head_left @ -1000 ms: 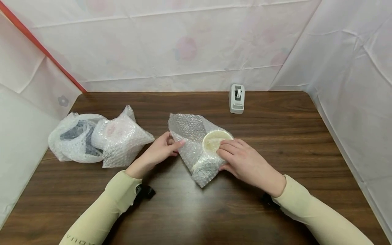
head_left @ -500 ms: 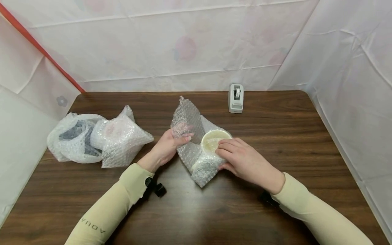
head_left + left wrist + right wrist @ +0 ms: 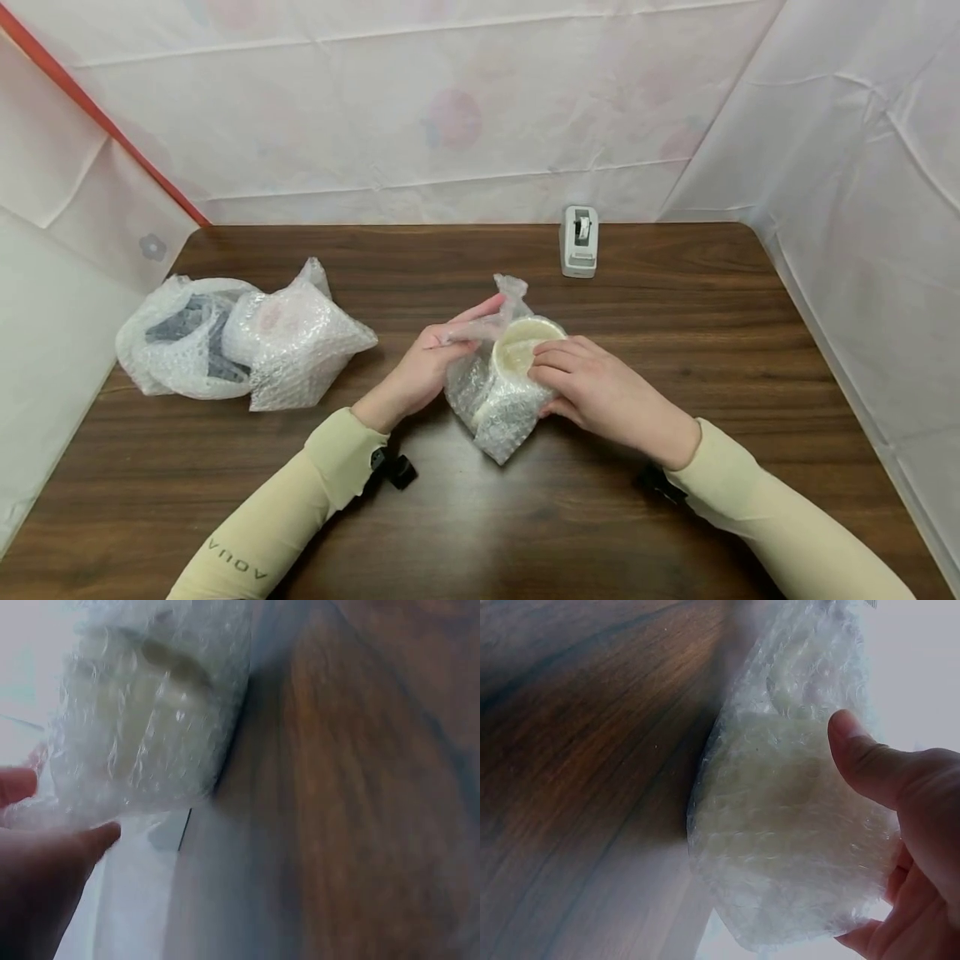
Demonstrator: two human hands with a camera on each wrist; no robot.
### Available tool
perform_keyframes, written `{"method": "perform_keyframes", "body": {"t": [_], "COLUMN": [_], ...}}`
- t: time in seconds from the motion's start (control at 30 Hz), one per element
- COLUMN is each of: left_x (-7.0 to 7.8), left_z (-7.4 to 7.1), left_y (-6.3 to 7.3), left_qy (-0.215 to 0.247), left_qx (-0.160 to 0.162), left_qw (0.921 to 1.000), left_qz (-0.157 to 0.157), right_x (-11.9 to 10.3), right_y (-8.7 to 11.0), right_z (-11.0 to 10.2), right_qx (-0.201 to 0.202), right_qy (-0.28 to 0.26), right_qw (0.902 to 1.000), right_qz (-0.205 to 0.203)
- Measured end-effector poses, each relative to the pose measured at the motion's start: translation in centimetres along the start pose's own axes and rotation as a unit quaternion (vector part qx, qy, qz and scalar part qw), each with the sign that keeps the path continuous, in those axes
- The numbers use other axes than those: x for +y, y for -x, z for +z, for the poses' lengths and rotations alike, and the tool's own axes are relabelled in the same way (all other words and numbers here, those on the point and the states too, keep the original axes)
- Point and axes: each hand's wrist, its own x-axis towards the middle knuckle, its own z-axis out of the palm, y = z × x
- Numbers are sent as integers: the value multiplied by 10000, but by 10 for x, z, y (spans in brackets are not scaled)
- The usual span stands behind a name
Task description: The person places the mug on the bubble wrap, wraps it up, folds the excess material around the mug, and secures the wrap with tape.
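A cream mug (image 3: 514, 353) stands upright in the middle of the table, with a sheet of bubble wrap (image 3: 507, 422) around its outside. My right hand (image 3: 603, 393) grips the mug over its rim, fingers reaching inside over some wrap and thumb outside. Through the wrap, the right wrist view shows the mug's handle (image 3: 784, 679). My left hand (image 3: 420, 365) holds the loose left flap of the wrap between thumb and fingers, close against the mug's left side. In the left wrist view the thumb (image 3: 101, 838) lies along the wrap's edge.
Two bundles lie at the left of the table: a bubble-wrapped one (image 3: 296, 333) with a pinkish patch, and a loop of bubble wrap (image 3: 161, 358) with a dark inside. A white tape dispenser (image 3: 579, 243) stands near the back edge. White sheeting (image 3: 480, 108) surrounds the table.
My left hand has lifted the left flap of bubble wrap and brought it rightward, folding it up toward the mug's rim. The right hand keeps its grip on the mug.
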Motion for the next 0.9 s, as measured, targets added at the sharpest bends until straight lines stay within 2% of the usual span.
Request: {"method": "perform_keyframes", "body": {"t": [0.1, 0.23, 0.37, 0.47, 0.57, 0.63, 0.77, 0.9], "left_x": [3, 3, 3, 3, 3, 5, 6, 6], "left_z": [6, 13, 17, 17, 17, 17, 17, 17], "left_y": [0, 1, 2, 2, 1, 0, 0, 0], "left_qy": [-500, -1398, -1729, -1905, -2055, -2258, -2669, -2865], "left_qx": [-448, -1038, -1288, -1282, -1257, -1237, -1201, -1144], "left_qw": [9975, 9816, 9708, 9689, 9679, 9644, 9547, 9499], "left_qz": [226, 780, 1050, 922, 716, 610, 532, 494], "right_x": [2, 5, 6, 6, 6, 6, 3, -1], "right_y": [-1, 1, 7, 12, 14, 13, 10, 9], "right_z": [1, 3, 9, 16, 21, 22, 18, 13], "right_qx": [69, 267, 791, 1502, 2185, 2395, 2086, 1470], "right_qy": [-55, -178, -366, -321, -124, 7, 221, 363], "right_qw": [9999, 9995, 9959, 9873, 9751, 9706, 9777, 9885], "right_qz": [-57, 0, 227, 395, 365, 238, 3, -34]}}
